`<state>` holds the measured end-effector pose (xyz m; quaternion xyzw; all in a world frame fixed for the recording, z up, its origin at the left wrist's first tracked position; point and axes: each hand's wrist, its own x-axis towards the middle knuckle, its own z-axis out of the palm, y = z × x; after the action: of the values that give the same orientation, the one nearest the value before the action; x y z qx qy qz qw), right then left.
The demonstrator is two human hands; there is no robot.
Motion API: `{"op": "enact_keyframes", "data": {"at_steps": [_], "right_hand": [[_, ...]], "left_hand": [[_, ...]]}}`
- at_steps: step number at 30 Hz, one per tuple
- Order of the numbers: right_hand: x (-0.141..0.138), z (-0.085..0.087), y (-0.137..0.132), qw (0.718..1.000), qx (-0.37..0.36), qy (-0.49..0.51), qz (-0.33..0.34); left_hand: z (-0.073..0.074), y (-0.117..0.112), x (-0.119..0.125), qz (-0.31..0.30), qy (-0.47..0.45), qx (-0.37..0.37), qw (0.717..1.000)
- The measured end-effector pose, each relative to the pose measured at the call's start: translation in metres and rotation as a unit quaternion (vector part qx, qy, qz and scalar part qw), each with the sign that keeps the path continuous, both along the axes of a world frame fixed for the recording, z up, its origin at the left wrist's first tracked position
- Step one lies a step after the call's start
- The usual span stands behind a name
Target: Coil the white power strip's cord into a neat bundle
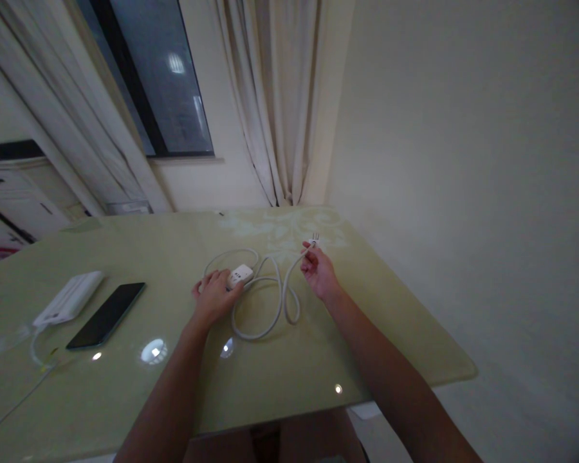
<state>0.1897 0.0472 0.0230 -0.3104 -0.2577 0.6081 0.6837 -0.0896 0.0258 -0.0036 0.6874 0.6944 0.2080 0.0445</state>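
Note:
A small white power strip (241, 274) lies on the pale green glass table (280, 379), and my left hand (215, 296) rests on its near end with the fingers curled over it. Its white cable (270, 302) loops across the table to the right. My right hand (318, 270) pinches the cable just behind the white plug (314, 240), which is lifted a little with its prongs pointing away from me.
A black phone (107, 314) lies face up to the left. Beside it sits a larger white power strip (69, 298) with its own cable trailing toward the table's left edge. Curtains (270, 96) and a dark window (149, 71) stand behind; a bare wall is on the right.

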Motion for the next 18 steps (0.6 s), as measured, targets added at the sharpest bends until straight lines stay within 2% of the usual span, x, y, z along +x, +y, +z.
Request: {"op": "enact_keyframes", "data": {"at_steps": [5, 7, 8, 9, 10, 11, 13, 14, 16, 18], "right_hand": [[0.0, 0.006, -0.005, 0.999, 0.025, -0.025, 0.037], [0.002, 0.012, -0.009, 0.997, 0.047, -0.044, 0.043], [0.003, 0.015, -0.012, 0.996, 0.059, -0.057, 0.043], [0.005, 0.019, -0.015, 0.994, 0.072, -0.071, 0.041], [0.008, 0.023, -0.019, 0.992, 0.085, -0.084, 0.038], [0.012, 0.027, -0.023, 0.99, 0.097, -0.098, 0.035], [0.025, 0.035, -0.034, 0.984, 0.118, -0.127, 0.035], [0.033, 0.04, -0.039, 0.98, 0.128, -0.146, 0.038], [0.055, 0.054, -0.049, 0.968, 0.148, -0.198, 0.047], [0.08, 0.075, -0.058, 0.95, 0.156, -0.267, 0.051]], "left_hand": [[-0.002, 0.004, 0.005, 0.02, -0.03, 0.072, 0.997], [0.001, 0.005, 0.004, 0.067, -0.106, 0.124, 0.984], [0.003, 0.006, 0.002, 0.093, -0.174, 0.151, 0.969], [0.006, 0.006, -0.001, 0.112, -0.259, 0.179, 0.942], [0.01, 0.006, -0.005, 0.119, -0.353, 0.208, 0.905], [0.014, 0.006, -0.01, 0.114, -0.439, 0.234, 0.86], [0.023, 0.002, -0.023, 0.092, -0.555, 0.272, 0.781], [0.029, -0.001, -0.031, 0.078, -0.589, 0.278, 0.755], [0.045, -0.009, -0.047, 0.035, -0.637, 0.262, 0.724], [0.067, -0.019, -0.063, -0.019, -0.707, 0.238, 0.666]]}}
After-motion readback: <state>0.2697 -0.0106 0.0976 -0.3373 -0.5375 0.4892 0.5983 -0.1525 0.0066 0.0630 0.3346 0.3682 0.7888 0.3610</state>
